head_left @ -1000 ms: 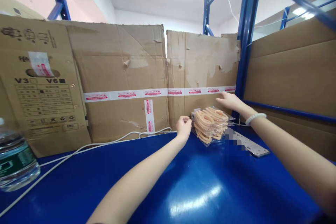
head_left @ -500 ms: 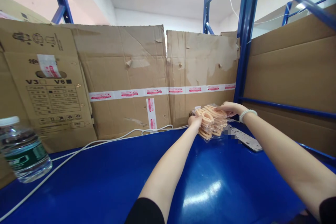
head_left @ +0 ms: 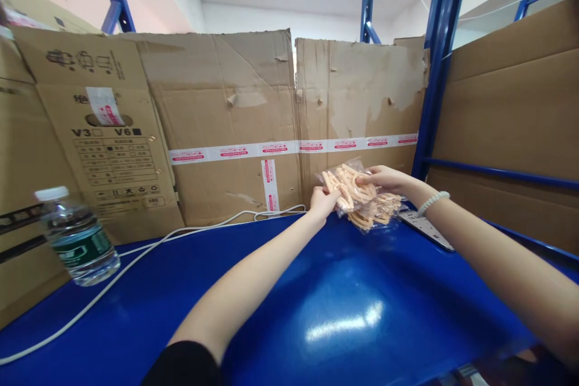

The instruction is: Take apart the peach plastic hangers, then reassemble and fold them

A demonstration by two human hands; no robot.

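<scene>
Gripping a clear packet (head_left: 346,188) of orange rings at both ends: left hand (head_left: 323,199) pinches its near edge, right hand (head_left: 384,179) closes over the top. It's clear of the pile (head_left: 382,215) at the back of the blue shelf (head_left: 316,301). The remaining packets lie there, not yet taken.

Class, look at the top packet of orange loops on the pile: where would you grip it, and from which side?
Probably by its two ends, one hand from each side. The top packet is a flat, limp clear bag, tilted up above the pile, so its ends stand free. Here the left hand pinches its left end and the right hand grips its right end.
</scene>
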